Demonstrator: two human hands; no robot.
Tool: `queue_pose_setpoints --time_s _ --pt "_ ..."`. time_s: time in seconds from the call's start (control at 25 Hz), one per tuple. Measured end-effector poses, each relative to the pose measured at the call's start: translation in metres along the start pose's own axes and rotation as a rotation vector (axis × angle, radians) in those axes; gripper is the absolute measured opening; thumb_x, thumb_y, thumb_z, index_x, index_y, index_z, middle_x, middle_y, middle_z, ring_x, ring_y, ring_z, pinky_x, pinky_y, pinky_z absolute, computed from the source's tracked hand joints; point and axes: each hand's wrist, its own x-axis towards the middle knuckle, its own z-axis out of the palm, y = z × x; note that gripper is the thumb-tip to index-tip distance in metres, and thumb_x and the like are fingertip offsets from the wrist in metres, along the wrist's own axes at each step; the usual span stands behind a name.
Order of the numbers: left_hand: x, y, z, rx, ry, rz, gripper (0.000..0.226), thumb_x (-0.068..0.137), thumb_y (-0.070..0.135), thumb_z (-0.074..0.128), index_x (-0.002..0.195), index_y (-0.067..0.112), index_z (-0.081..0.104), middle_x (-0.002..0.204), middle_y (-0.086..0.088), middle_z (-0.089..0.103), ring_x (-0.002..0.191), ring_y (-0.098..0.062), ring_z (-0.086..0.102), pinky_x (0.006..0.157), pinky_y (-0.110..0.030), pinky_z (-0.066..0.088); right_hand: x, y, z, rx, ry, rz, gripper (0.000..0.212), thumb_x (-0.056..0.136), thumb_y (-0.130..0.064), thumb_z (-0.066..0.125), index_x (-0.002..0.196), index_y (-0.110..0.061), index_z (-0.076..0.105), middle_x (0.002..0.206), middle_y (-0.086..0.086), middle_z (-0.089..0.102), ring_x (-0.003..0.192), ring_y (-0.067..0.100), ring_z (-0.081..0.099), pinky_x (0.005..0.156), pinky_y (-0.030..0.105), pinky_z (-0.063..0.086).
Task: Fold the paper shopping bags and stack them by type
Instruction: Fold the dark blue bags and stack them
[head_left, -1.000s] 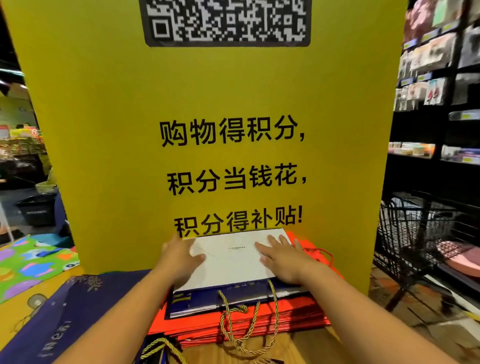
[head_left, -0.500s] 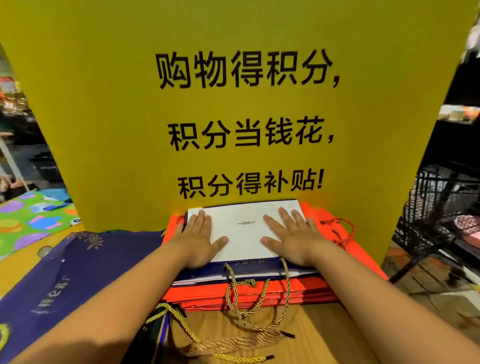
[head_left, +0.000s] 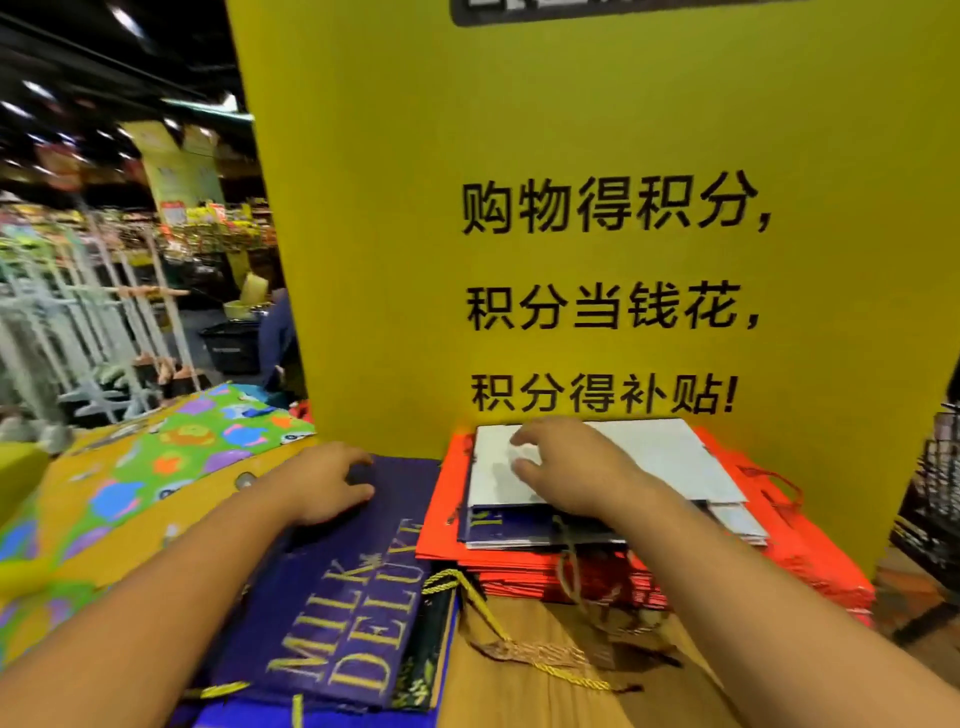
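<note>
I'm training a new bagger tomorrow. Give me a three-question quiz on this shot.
1. True or false: the right hand rests on the white-faced bag.
2. The white-faced bag lies on a stack of: A) green bags B) red bags C) yellow bags.
3. Fill in: the left hand touches the navy bag printed "MILK ____".
Key: 1 true; 2 B; 3 DELUXE.

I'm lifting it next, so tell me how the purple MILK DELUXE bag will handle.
The purple MILK DELUXE bag lies flat, so probably light and floppy, bending if lifted by one edge. Its surface looks smooth; it may slide on the dark bag beneath.
</note>
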Motion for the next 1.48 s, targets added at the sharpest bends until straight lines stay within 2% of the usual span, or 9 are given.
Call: queue_pose_setpoints --time_s 0.2,0.32,0.4,0.64,0.84,0.96,1.12,1.24,1.48 --pt "-0.065 -0.061 0.005 -0.068 -0.050 -0.337 0.043 0.091 0.062 0.054 0.115 0.028 0.049 0.118 -0.005 0.059 0.106 -0.028 0.058 0.082 -0.034 0.045 0.007 -0.094 0.046 -0.030 -0.137 -0.208 0.052 0.094 -0.061 0.048 0.129 -0.025 0.062 0.130 0.004 0.065 0.120 0.029 0.058 0.096 0.043 0.050" --pt "-0.087 -0.059 0.006 -0.244 0.027 -0.335 0.027 0.093 0.052 0.059 0.108 0.030 0.051 0.102 -0.002 0.061 0.093 -0.024 0.060 0.072 -0.032 0.042 0.007 -0.122 0.071 -0.104 -0.383 -0.244 0.085 0.087 -0.078 0.040 0.153 -0.025 0.037 0.159 0.010 0.035 0.144 0.030 0.036 0.116 0.046 0.031" --pt "-0.088 -0.056 0.007 -0.280 0.109 -0.359 0.032 0.091 0.045 0.065 0.117 0.027 0.062 0.111 -0.004 0.066 0.101 -0.026 0.062 0.075 -0.031 0.044 0.008 -0.130 0.080 -0.168 -0.504 -0.259 0.096 0.086 -0.081 0.036 0.160 -0.022 0.015 0.166 0.012 0.013 0.152 0.027 0.017 0.122 0.048 0.013" --pt "-0.072 -0.036 0.006 -0.208 0.175 -0.466 0.030 0.086 0.046 0.068 0.085 0.019 0.055 0.115 -0.014 0.061 0.098 -0.031 0.060 0.070 -0.032 0.042 0.002 -0.127 0.083 -0.183 -0.511 -0.266 0.112 0.070 -0.090 0.007 0.160 -0.023 0.003 0.167 0.011 0.004 0.154 0.026 0.007 0.123 0.049 0.002" --pt "-0.067 -0.016 0.014 -0.023 0.102 -0.473 0.054 0.084 0.064 0.063 0.086 0.010 0.056 0.097 -0.009 0.061 0.097 -0.027 0.059 0.071 -0.033 0.044 -0.003 -0.125 0.088 -0.148 -0.472 -0.278 0.125 0.054 -0.089 -0.008 0.160 -0.024 0.002 0.167 0.008 0.004 0.154 0.026 0.006 0.123 0.047 0.000" --pt "-0.062 -0.021 0.008 -0.125 0.220 -0.465 0.044 0.082 0.050 0.074 0.088 0.012 0.052 0.095 -0.008 0.062 0.099 -0.030 0.056 0.075 -0.037 0.047 -0.003 -0.123 0.089 -0.127 -0.445 -0.275 0.125 0.054 -0.089 -0.009 0.160 -0.024 0.001 0.167 0.009 0.003 0.154 0.027 0.005 0.123 0.048 0.000" --pt "-0.065 -0.023 -0.012 -0.387 0.380 -0.307 0.023 0.093 0.024 0.066 0.089 0.014 0.046 0.085 -0.006 0.057 0.083 -0.031 0.053 0.069 -0.037 0.041 -0.001 -0.126 0.091 -0.013 -0.362 -0.233 0.127 0.054 -0.095 0.002 0.159 -0.024 -0.008 0.167 0.005 -0.012 0.154 0.027 -0.009 0.124 0.047 0.000" --pt "-0.074 -0.029 -0.044 -0.399 0.463 -0.228 0.016 0.093 0.021 0.065 0.092 0.010 0.052 0.085 -0.006 0.060 0.083 -0.030 0.055 0.067 -0.036 0.036 0.009 -0.130 0.080 0.143 -0.242 -0.172 0.118 0.073 -0.090 0.036 0.158 -0.024 -0.014 0.163 0.002 -0.026 0.151 0.026 -0.021 0.123 0.045 -0.001" --pt "-0.104 -0.038 -0.132 -0.669 0.600 -0.106 0.012 0.094 0.016 0.065 0.086 0.020 0.058 0.088 -0.001 0.070 0.081 -0.021 0.065 0.075 -0.035 0.049 0.043 -0.122 0.028 0.410 0.141 -0.083 0.111 0.084 -0.069 0.060 0.159 -0.024 -0.008 0.166 0.002 -0.016 0.153 0.023 -0.013 0.125 0.044 0.003"
